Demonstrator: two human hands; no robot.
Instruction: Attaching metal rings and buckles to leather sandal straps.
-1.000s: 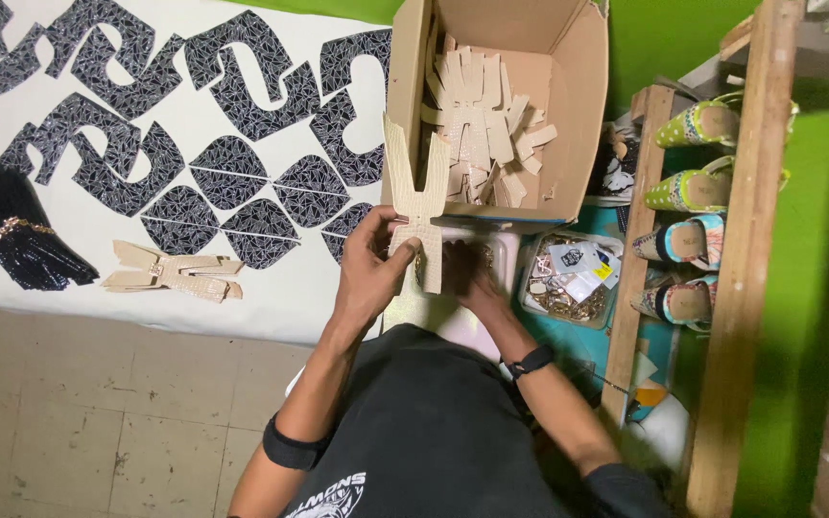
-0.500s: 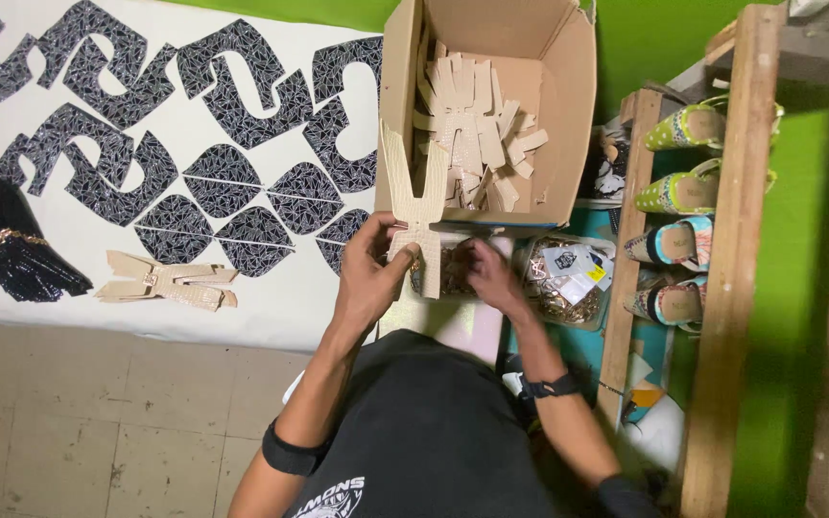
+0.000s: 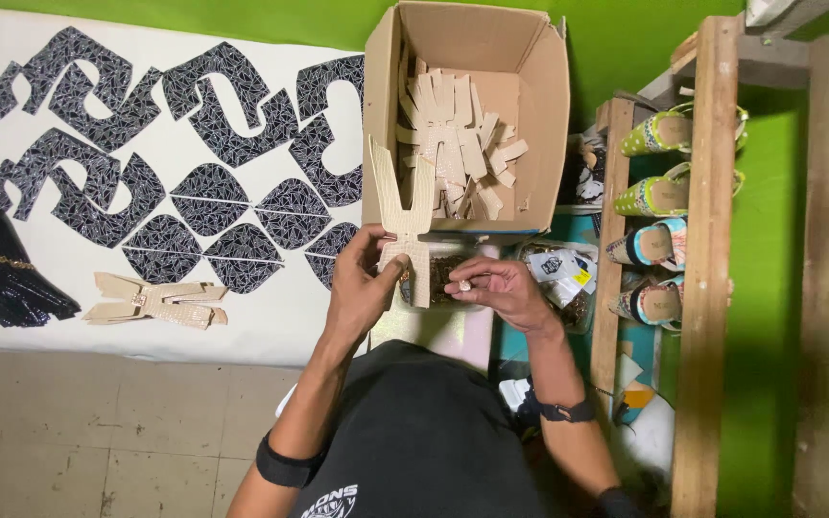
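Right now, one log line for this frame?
left hand: holds tan cutout | right hand: pinches small piece | cardboard box: open, more cutouts inside

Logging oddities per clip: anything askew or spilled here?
Nothing spilled. The tan cut pieces lie jumbled in the cardboard box, unlike the black patterned pieces laid flat on the white table.

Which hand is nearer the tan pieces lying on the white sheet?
Left. The left hand, holding a forked tan cutout, is just right of the tan pieces on the white sheet; the right hand is farther right, past the left.
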